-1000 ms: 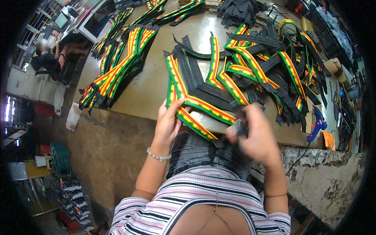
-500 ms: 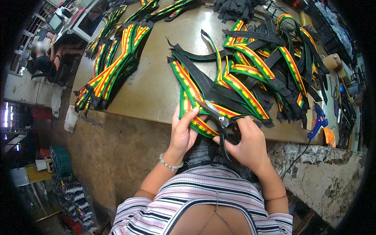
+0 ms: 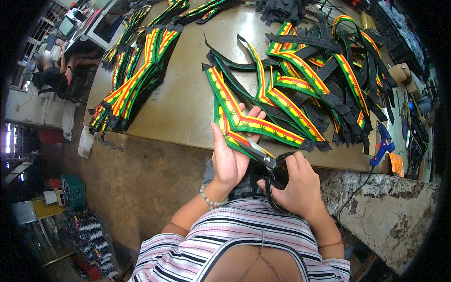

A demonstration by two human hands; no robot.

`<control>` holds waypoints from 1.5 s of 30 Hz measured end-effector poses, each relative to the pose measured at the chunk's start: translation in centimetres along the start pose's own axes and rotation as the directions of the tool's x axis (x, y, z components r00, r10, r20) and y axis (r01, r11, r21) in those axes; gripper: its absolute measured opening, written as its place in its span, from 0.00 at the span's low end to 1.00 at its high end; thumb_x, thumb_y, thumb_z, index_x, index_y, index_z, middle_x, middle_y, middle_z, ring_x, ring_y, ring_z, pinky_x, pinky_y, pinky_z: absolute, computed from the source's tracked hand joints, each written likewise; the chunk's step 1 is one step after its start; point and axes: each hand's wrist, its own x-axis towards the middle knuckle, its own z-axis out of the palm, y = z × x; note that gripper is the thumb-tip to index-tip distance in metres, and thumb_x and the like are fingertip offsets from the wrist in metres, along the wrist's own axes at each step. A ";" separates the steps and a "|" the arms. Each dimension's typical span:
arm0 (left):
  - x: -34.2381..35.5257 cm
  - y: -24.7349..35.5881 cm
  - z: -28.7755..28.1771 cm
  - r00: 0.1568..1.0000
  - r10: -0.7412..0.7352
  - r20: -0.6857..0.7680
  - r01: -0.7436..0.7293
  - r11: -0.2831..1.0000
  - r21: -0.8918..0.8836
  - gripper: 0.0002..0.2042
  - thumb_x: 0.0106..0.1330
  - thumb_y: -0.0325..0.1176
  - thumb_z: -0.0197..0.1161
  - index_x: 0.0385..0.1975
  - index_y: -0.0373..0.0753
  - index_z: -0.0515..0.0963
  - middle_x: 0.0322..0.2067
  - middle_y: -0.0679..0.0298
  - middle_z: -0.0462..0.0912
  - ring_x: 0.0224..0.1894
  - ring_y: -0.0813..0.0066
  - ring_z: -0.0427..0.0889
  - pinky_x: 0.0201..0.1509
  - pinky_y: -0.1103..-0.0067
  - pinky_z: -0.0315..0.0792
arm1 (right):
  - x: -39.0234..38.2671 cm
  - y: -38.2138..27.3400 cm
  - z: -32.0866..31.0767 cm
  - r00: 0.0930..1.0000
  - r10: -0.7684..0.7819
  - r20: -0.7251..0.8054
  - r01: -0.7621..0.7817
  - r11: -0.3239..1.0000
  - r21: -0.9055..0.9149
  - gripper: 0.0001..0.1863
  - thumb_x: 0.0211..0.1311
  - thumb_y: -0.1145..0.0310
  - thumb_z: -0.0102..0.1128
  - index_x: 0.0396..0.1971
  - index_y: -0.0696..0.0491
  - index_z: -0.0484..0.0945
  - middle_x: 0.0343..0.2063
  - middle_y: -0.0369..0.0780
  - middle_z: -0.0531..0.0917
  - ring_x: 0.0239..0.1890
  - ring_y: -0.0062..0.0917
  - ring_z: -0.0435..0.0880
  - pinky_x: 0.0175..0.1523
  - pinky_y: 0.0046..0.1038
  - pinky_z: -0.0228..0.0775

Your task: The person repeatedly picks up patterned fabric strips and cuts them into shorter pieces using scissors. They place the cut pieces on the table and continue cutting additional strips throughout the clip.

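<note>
Glue gun (image 3: pixel 384 146) right of scissors (image 3: pixel 267 160)

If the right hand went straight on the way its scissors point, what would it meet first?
Most likely the lower striped strip at the left hand: the scissors in the right hand aim there and overlap it in view. Depth is unclear, so contact is uncertain.

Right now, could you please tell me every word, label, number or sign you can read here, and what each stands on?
No text can be read.
Striped strap: leaf pattern, no lettering discernible.
Scissors: no lettering discernible.
Orange packet: any print is too small.
Screen at upper left: too small and blurred.
</note>
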 end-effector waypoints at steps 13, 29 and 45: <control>-0.9 -0.1 0.2 0.995 0.094 0.041 -0.103 0.908 0.406 0.26 0.77 0.40 0.43 0.69 0.36 0.47 0.53 0.43 0.75 0.54 0.54 0.78 0.58 0.64 0.74 | 1.0 -0.5 2.4 0.983 -0.109 -0.145 0.117 0.992 0.046 0.33 0.40 0.48 0.76 0.34 0.59 0.70 0.32 0.46 0.73 0.35 0.43 0.77 0.35 0.39 0.71; -1.7 1.0 0.1 0.995 0.099 0.005 -0.098 0.974 0.204 0.12 0.75 0.33 0.48 0.52 0.34 0.63 0.42 0.54 0.78 0.53 0.64 0.78 0.60 0.68 0.71 | 1.2 0.6 5.6 0.920 -0.257 -0.297 0.321 0.928 0.191 0.23 0.41 0.56 0.77 0.23 0.55 0.72 0.22 0.41 0.74 0.22 0.35 0.80 0.25 0.33 0.72; 7.0 8.3 -7.4 0.814 0.438 0.382 0.194 -0.825 0.531 0.29 0.70 0.55 0.50 0.50 0.30 0.72 0.51 0.45 0.70 0.50 0.46 0.72 0.55 0.63 0.66 | -1.3 3.5 2.7 0.932 0.086 -0.353 0.070 0.911 0.407 0.22 0.41 0.63 0.77 0.26 0.59 0.72 0.19 0.38 0.70 0.19 0.27 0.70 0.25 0.25 0.63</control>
